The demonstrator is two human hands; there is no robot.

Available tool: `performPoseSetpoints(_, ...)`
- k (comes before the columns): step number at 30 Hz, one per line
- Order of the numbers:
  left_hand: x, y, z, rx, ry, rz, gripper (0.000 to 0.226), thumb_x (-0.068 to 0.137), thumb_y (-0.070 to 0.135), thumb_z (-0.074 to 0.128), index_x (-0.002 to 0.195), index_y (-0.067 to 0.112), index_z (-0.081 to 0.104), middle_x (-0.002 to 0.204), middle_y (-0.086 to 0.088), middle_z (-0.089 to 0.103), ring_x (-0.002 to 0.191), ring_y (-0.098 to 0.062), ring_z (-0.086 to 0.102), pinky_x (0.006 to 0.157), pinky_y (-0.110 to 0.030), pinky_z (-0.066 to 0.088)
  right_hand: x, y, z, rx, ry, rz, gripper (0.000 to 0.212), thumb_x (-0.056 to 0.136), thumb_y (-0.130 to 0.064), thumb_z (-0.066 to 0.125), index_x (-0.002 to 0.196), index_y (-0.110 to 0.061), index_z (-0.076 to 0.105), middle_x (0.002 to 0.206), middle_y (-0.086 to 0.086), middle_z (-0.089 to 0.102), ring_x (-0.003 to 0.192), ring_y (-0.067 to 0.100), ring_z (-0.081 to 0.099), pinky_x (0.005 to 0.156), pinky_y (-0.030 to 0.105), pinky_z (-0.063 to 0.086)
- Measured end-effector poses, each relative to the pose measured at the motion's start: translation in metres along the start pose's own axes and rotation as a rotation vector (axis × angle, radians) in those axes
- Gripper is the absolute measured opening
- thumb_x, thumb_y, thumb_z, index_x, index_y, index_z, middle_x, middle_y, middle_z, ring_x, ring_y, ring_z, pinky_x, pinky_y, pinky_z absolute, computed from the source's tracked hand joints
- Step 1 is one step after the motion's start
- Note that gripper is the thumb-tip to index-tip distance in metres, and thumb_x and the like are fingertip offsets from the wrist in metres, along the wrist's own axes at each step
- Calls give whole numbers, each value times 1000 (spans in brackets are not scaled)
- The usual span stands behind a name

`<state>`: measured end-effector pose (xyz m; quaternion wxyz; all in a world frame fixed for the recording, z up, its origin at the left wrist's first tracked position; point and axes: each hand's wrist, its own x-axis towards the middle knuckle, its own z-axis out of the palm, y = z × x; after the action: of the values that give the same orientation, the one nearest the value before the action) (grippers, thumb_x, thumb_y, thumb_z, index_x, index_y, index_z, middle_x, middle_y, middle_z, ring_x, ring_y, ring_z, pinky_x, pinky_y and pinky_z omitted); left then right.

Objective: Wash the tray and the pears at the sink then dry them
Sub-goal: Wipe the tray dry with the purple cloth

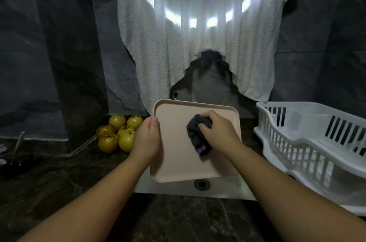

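Note:
A pale pink tray (178, 164) is held tilted over the white sink (172, 189). My left hand (147, 139) grips the tray's left edge, thumb on its face. My right hand (218, 132) holds a bunched dark grey cloth (196, 135) with a purple patch and presses it on the tray's upper right area. Several yellow pears (118, 133) with dark specks lie in a pile on the dark counter left of the sink, apart from both hands.
A white plastic dish rack (309, 142) stands on the counter at right. A white towel (198, 34) hangs on the wall behind the sink. The sink drain (201, 184) shows below the tray. A thin utensil (17, 146) leans at far left.

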<state>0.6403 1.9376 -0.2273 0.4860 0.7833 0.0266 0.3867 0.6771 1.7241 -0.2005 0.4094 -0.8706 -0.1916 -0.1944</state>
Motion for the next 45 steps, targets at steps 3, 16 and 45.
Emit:
performPoseSetpoints(3,2,-8,-7,21,18,-8,25,109,31,50,85,25,58,81,10,65,76,0,58,63,-27,42,4,-13,-12,116,153,-34,24,96,-26,61,120,-28,63,107,-7,67,102,15,62,74,22,41)
performPoseSetpoints(16,-20,2,-12,-9,-109,244,11,104,27,50,104,26,61,90,19,64,84,19,58,67,-6,40,26,-75,-29,-135,-242,-448,58,87,-31,74,140,-33,52,134,-1,61,122,17,56,103,30,44)
performPoseSetpoints(45,37,66,-42,573,-406,605,29,102,34,60,129,24,67,118,2,71,106,-18,63,81,-32,45,38,-66,-72,-441,-269,-490,50,70,-41,68,117,-49,54,97,-14,67,84,12,62,66,30,51)
